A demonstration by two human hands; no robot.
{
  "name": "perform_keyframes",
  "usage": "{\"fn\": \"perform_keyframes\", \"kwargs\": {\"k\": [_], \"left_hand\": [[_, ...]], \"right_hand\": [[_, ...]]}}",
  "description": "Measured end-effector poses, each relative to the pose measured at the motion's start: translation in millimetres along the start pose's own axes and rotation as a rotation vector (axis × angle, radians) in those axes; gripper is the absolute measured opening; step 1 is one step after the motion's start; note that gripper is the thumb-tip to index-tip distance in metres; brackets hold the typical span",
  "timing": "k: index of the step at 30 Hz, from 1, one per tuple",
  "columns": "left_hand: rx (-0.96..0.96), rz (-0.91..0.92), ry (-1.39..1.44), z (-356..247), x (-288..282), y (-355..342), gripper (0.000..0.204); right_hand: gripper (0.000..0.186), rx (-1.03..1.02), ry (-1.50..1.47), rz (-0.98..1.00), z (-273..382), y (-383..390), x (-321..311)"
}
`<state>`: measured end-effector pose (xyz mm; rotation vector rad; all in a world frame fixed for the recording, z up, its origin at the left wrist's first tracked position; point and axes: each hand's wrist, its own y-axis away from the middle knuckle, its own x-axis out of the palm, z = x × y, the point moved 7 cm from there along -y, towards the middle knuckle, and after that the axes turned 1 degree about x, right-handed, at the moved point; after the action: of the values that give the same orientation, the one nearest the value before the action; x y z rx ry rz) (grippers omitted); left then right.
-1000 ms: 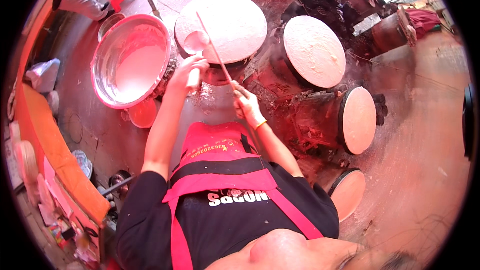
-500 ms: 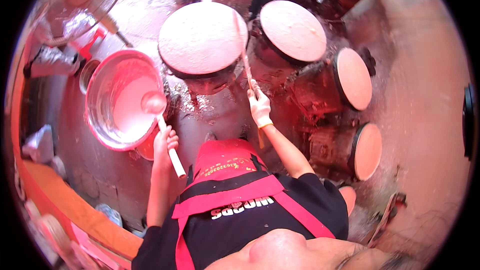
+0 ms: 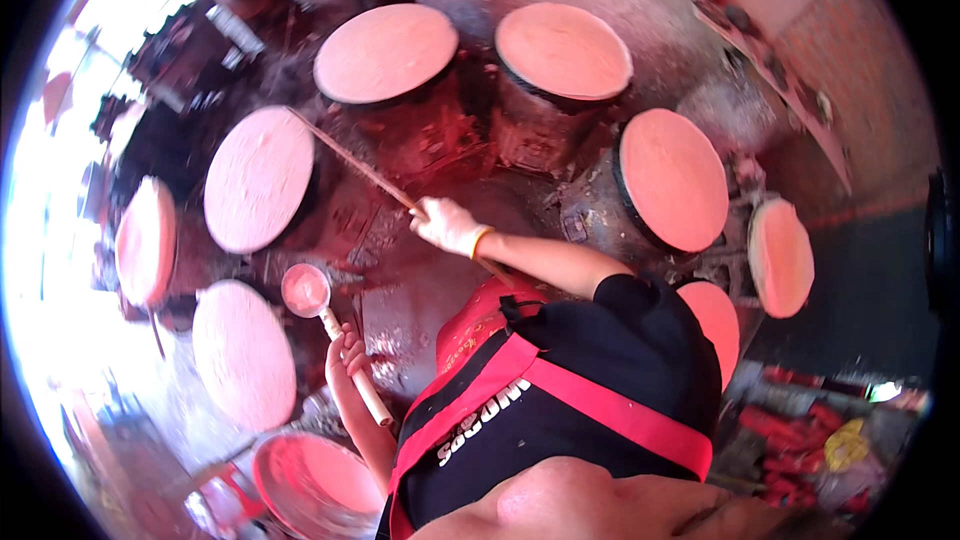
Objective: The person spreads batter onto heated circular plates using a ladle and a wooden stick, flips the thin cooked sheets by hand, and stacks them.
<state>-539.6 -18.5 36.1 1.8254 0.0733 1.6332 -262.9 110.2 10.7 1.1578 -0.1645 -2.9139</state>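
Observation:
My left hand [image 3: 347,350] is closed around the pale handle of a ladle [image 3: 305,290], whose round bowl holds some pale pink-lit batter. My right hand [image 3: 445,227], in a white glove with a yellow cuff, grips a long thin wooden stick [image 3: 355,162]. The stick slants up and left, its far tip at the upper edge of a round griddle [image 3: 260,180] coated with a pale layer. Whether the tip touches that layer, I cannot tell. Below it, left of the ladle, is another coated griddle [image 3: 245,355].
More coated round griddles on drum-like stoves curve around me, among them one ahead [image 3: 387,53], one beside it [image 3: 565,50] and one at right [image 3: 675,180]. A red-rimmed basin [image 3: 266,488] of batter stands at lower left. Red items [image 3: 790,445] lie at lower right.
My body has turned right, so the basin now sits at lower left. The ladle is away from over the basin. The stick has swung to point up-left.

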Motion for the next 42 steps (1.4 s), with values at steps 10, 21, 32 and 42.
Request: {"fn": "perform_keyframes", "kwargs": {"k": [10,21,32,42], "left_hand": [[-0.301,-0.034,0.061,120.4,123.9,-177.4,0.023],[-0.471,-0.092,-0.203,169.2,216.9,-332.3,0.02],[-0.669,-0.043,-0.568,230.1,273.0,-455.5,0.019],[-1.015,-0.021,-0.408,326.7,271.5,-421.6,0.019]], "right_hand": [[0.024,-0.039,0.633,-0.472,-186.3,-118.1,-223.7],[0.024,0.131,0.478,-0.56,-229.9,-224.1,-263.1],[0.017,0.406,-0.121,-1.03,-254.1,-64.9,-583.2],[0.01,0.335,-0.624,-1.922,-281.2,482.2,-675.9]]}}
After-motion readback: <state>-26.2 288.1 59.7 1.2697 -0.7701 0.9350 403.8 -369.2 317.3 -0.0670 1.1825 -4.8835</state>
